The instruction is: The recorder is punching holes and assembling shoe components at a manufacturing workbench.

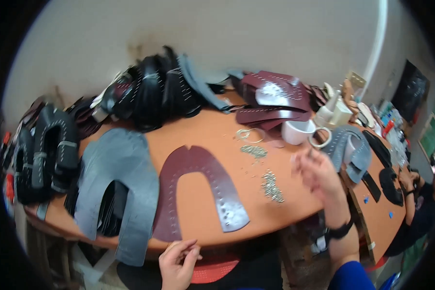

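Observation:
A maroon horseshoe-shaped leather piece [191, 160] lies flat on the orange tabletop, with rows of small metal studs or holes along its arms. Just below its left end, at the near table edge, my left hand [178, 265] is loosely closed, thumb and forefinger close together. Anything between them is too small to see. Over the right part of the table hovers my right hand [319, 171], its fingers bent and smeared by motion. Left of it are two piles of small metal rivets, a nearer one [272, 187] and a farther one [253, 152].
A grey leather stack [116, 150] overhangs the near edge at left. Black bundles [152, 92] and maroon pieces [275, 94] line the back. A white cup [297, 133] and a tape roll [320, 137] stand right. Another person [423, 203] sits far right.

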Demonstrator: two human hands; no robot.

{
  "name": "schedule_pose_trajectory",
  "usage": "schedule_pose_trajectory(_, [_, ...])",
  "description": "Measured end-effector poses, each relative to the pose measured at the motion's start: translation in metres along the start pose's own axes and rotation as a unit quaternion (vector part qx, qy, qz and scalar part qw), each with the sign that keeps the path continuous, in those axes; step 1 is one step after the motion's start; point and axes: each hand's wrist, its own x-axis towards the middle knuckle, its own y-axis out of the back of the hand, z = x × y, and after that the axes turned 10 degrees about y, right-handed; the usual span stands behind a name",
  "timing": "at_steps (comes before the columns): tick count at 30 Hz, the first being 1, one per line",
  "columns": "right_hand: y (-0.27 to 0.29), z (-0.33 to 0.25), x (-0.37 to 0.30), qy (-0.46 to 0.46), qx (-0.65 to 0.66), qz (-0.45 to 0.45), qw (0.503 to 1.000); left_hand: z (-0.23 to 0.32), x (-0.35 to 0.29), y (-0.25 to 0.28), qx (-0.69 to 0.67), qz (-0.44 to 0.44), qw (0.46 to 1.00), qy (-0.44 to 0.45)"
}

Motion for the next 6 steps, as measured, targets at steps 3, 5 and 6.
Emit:
schedule_pose_trajectory(3, [-0.065, 0.008, -0.059, -0.145, 0.110, -0.102, 0.978, 0.017, 0.008, -0.011, -0.015, 0.007, 1.000, -0.002])
schedule_pose_trajectory(5, [-0.101, 0.016, -0.077, -0.207, 0.151, -0.153, 0.955, 0.022, 0.007, -0.009, -0.024, 0.004, 0.999, -0.022])
schedule_pose_trajectory(6, [-0.114, 0.028, -0.083, -0.209, 0.147, -0.183, 0.949, 0.025, 0.005, -0.004, -0.003, 0.002, 0.999, -0.037])
